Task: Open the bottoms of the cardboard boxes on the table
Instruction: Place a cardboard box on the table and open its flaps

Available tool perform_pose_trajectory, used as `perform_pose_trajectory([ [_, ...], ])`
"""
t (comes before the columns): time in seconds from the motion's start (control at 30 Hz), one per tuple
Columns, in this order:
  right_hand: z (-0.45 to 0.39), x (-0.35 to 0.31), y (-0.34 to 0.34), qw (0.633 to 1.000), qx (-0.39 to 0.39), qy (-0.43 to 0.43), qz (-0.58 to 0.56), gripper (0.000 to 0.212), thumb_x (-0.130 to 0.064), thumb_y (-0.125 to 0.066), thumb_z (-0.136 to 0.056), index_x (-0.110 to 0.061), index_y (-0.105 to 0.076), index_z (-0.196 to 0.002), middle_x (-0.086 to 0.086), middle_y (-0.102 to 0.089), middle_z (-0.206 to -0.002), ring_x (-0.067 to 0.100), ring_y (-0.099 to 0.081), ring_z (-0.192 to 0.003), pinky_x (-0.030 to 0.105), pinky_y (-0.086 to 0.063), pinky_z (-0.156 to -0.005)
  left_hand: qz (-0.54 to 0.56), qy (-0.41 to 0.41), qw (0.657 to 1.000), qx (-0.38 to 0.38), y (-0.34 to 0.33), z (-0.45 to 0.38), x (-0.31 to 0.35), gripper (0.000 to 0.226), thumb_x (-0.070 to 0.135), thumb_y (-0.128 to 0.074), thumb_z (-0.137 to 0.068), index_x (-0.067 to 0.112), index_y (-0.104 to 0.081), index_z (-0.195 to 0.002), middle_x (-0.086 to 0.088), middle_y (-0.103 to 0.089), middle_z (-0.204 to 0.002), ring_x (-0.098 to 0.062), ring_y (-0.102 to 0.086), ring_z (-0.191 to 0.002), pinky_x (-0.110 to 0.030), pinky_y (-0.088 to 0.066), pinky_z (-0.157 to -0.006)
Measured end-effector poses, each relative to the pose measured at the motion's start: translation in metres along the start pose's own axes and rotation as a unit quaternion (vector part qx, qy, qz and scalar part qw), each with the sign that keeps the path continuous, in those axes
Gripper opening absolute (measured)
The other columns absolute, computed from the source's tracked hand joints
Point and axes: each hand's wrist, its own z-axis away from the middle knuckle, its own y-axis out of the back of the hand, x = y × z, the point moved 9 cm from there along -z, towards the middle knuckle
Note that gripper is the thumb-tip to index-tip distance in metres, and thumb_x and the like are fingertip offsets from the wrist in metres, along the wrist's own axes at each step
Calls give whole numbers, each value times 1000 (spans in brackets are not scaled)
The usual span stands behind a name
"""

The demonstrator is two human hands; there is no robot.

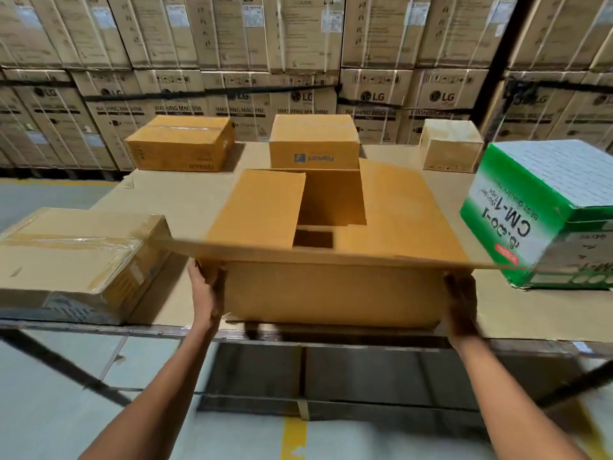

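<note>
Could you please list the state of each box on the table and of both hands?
Large brown cardboard box: flaps open, held at both sides.
Tape-sealed flat brown box: closed.
Green printed box: closed, print upside down.
Far left brown box: taped closed.
Left hand: holding the large box.
Right hand: holding it too.

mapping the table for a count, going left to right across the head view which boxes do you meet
Taped box at the left edge → closed brown box at the back left → open box held by the left hand and right hand → small pale box at the back right → green CM-1 box.
</note>
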Motion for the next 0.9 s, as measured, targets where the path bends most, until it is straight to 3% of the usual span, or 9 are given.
perform_pose_trajectory([
  [0.07,-1,-13,2,999,16,28,-10,45,-27,-55,-102,-5,-49,-140,3,-53,-135,-28,-49,-102,5,-38,-96,25,-19,999,15,3,-6,12,54,31,-61,-99,19,-36,-145,-4,-50,-140,-12,-53,-123,-18,-46,-98],
  [0.1,-2,-15,5,999,27,31,-6,46,-35,-57,-100,-9,-52,-138,3,-55,-135,-25,-50,-104,4,-38,-94,12,-25,999,21,4,-7,16,51,35,-62,-97,18,-40,-140,-4,-54,-133,-7,-56,-114,-21,-45,-97],
  [0.17,-9,-11,13,998,53,21,-22,59,-68,-62,-83,-22,-61,-120,-1,-63,-119,-8,-58,-102,21,-45,-92,-6,-43,999,23,4,-12,26,58,54,-64,-90,16,-46,-131,-5,-59,-124,-3,-56,-105,-29,-43,-99],
  [0.27,-14,-11,20,993,109,-11,-47,64,-64,-62,-81,-15,-60,-122,1,-63,-120,20,-57,-111,38,-42,-104,-30,-18,998,57,8,-23,24,62,67,-66,-82,26,-54,-128,1,-60,-124,-9,-58,-109,-33,-46,-103],
  [0.37,-15,-28,21,994,113,-4,2,57,-58,-61,-91,-14,-57,-127,-4,-57,-120,14,-49,-109,27,-34,-95,-45,13,996,74,16,-28,21,69,63,-71,-80,27,-51,-135,2,-57,-130,-14,-54,-116,-33,-46,-100],
  [0.47,-22,-32,25,995,96,0,40,61,-53,-65,-90,-19,-54,-140,-10,-54,-130,10,-47,-118,27,-34,-98,-50,29,996,71,26,-34,12,70,55,-77,-78,29,-52,-138,-2,-58,-135,-16,-55,-121,-31,-46,-98],
  [0.6,-24,-26,33,992,109,-13,70,54,-40,-72,-87,-20,-61,-135,2,-59,-140,21,-54,-126,28,-37,-99,-32,63,996,61,33,-36,-2,59,33,-83,-77,25,-61,-131,-2,-57,-136,-13,-56,-119,-26,-47,-95],
  [0.77,-23,-21,21,996,75,-41,14,57,-29,-67,-94,-18,-49,-146,3,-48,-150,9,-42,-126,22,-31,-99,18,87,996,9,22,-32,-10,57,31,-77,-84,28,-56,-137,-5,-55,-142,-19,-61,-121,-42,-48,-106],
  [0.9,-19,-22,22,997,60,-47,4,58,-28,-66,-95,-20,-46,-149,1,-45,-154,14,-40,-136,21,-28,-101,35,96,995,-15,20,-27,-11,60,30,-75,-87,30,-52,-142,-6,-57,-142,-17,-61,-121,-44,-43,-111],
])
